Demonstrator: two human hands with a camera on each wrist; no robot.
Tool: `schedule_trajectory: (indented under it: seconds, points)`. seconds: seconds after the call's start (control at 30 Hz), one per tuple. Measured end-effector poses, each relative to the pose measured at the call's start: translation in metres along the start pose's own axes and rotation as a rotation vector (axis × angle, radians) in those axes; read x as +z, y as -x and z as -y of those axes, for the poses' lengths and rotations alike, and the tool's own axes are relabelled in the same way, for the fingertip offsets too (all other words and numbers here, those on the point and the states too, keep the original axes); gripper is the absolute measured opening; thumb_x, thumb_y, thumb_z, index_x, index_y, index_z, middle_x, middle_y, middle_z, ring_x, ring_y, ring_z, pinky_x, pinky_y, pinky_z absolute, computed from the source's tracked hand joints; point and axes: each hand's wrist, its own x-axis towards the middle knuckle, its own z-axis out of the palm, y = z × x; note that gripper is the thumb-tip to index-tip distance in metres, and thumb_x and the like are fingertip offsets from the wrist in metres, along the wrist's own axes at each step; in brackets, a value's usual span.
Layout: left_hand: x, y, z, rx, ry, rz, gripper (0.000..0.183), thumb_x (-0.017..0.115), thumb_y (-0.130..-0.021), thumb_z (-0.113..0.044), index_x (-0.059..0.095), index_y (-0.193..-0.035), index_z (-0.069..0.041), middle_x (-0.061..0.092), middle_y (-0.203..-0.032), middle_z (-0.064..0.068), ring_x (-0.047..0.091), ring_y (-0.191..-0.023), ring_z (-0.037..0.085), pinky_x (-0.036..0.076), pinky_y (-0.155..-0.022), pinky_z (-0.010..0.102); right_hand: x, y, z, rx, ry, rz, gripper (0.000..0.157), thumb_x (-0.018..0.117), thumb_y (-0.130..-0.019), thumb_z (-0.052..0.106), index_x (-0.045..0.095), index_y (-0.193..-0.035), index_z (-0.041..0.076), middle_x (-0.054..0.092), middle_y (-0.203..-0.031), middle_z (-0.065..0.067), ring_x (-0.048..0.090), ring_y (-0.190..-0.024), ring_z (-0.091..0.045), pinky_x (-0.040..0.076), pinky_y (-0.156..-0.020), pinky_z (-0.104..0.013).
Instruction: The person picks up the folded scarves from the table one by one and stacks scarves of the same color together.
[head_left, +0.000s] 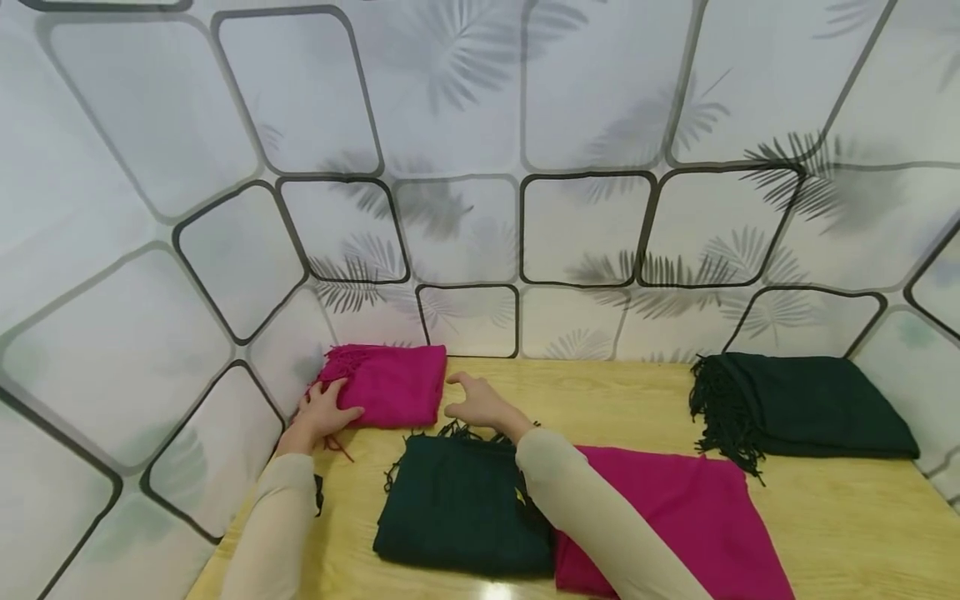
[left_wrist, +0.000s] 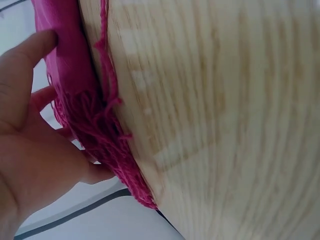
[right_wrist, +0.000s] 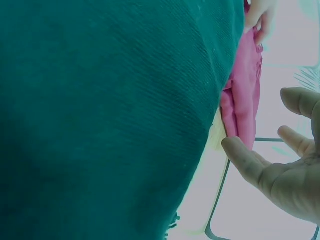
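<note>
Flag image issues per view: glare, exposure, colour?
Head: small glare spot on the wood-grain tabletop at frame's bottom edge. Left wrist: dim, pale reflections on that tabletop. Right wrist: strong cast, dark green scarf reads teal, magenta scarf washed to pink, patterned backdrop nearly blown out.

A folded magenta cloth (head_left: pixel 401 385), fringed at left, lies far left on the table (head_left: pixel 600 402).

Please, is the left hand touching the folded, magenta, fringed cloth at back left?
Touching: the left wrist view shows the left hand with its thumb tip against the magenta cloth.
</note>
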Motion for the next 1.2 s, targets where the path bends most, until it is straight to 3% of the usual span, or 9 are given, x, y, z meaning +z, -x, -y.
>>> schedule_trajectory:
  seconds: [0.1,0.2,0.27,0.33,0.47,0.6,0.77,0.97,1.2]
  points:
    - [-0.002,0.0,0.004,0.003,-0.002,0.004,0.081,0.062,-0.093,-0.043,0.025,-0.153,-0.004,0.01,-0.151,0.041,0.013,-0.132,0.069,0.022,-0.1,0.08,0.002,-0.008,0.002,-0.008,-0.002,0.0,0.061,0.064,-0.092,0.017,0.043,-0.147,0.004,0.039,-0.152,-0.023,0.038,-0.137,-0.037,0.04,-0.1,-0.05]
    - [-0.004,-0.002,0.006,0.006,-0.008,0.0,0.081,0.062,-0.092,-0.045,0.026,-0.154,-0.006,0.012,-0.15,0.04,0.015,-0.13,0.069,0.023,-0.099,0.079,0.004,-0.015,0.002,-0.015,-0.015,0.017,0.062,0.064,-0.092,0.017,0.041,-0.148,0.003,0.048,-0.143,-0.023,0.059,-0.098,-0.029,0.048,-0.083,-0.042]
    - [-0.004,-0.004,0.005,0.009,-0.007,-0.005,0.081,0.062,-0.092,-0.045,0.027,-0.154,-0.006,0.013,-0.15,0.039,0.016,-0.13,0.069,0.022,-0.098,0.08,0.004,-0.018,0.001,-0.009,-0.026,0.033,0.062,0.064,-0.094,0.016,0.04,-0.149,0.004,0.048,-0.143,-0.022,0.054,-0.071,-0.02,0.046,-0.068,-0.034]
    - [-0.003,-0.007,0.003,0.014,-0.005,-0.011,0.081,0.062,-0.091,-0.045,0.028,-0.154,-0.007,0.014,-0.15,0.038,0.016,-0.13,0.068,0.022,-0.098,0.079,0.004,-0.02,-0.002,0.009,-0.034,0.043,0.062,0.064,-0.094,0.018,0.039,-0.15,0.005,0.046,-0.143,-0.022,0.043,-0.062,-0.016,0.041,-0.062,-0.032]
    - [0.001,-0.012,-0.005,0.035,0.025,-0.02,0.08,0.064,-0.09,-0.043,0.03,-0.154,-0.009,0.013,-0.152,0.035,0.014,-0.131,0.064,0.019,-0.1,0.077,0.004,-0.025,-0.008,0.034,-0.036,0.046,0.066,0.064,-0.095,0.022,0.036,-0.153,0.01,0.035,-0.155,-0.018,0.055,-0.104,-0.025,0.048,-0.087,-0.042]
    - [0.004,-0.014,-0.011,0.051,0.058,-0.021,0.08,0.066,-0.09,-0.042,0.031,-0.154,-0.009,0.014,-0.153,0.033,0.011,-0.134,0.061,0.017,-0.101,0.077,0.006,-0.031,-0.012,0.022,-0.058,0.024,0.067,0.065,-0.095,0.022,0.036,-0.153,0.009,0.031,-0.155,-0.021,0.026,-0.143,-0.038,0.034,-0.109,-0.055]
    - [0.005,-0.012,-0.008,0.057,0.044,0.001,0.082,0.068,-0.09,-0.047,0.033,-0.153,-0.01,0.017,-0.151,0.034,0.011,-0.134,0.062,0.021,-0.1,0.079,0.017,-0.037,-0.015,0.029,-0.105,-0.01,0.067,0.067,-0.093,0.021,0.038,-0.152,0.006,0.035,-0.149,-0.024,0.028,-0.139,-0.04,0.036,-0.108,-0.056]
    - [0.011,-0.021,0.002,0.061,0.076,-0.113,0.072,0.063,-0.094,-0.044,0.036,-0.149,-0.006,0.017,-0.151,0.038,0.013,-0.134,0.067,0.022,-0.101,0.078,0.028,-0.039,-0.015,0.058,-0.133,-0.045,0.069,0.07,-0.091,0.021,0.039,-0.151,0.009,0.035,-0.146,-0.026,0.034,-0.133,-0.04,0.037,-0.107,-0.056]
    - [0.015,-0.037,-0.013,0.152,-0.013,-0.103,0.067,0.07,-0.09,-0.027,0.043,-0.146,-0.002,0.032,-0.146,0.038,0.029,-0.131,0.064,0.025,-0.103,0.075,0.038,-0.039,-0.023,0.063,-0.281,-0.084,0.074,0.072,-0.088,0.015,0.037,-0.153,0.01,0.037,-0.15,-0.021,0.039,-0.132,-0.038,0.038,-0.107,-0.056]
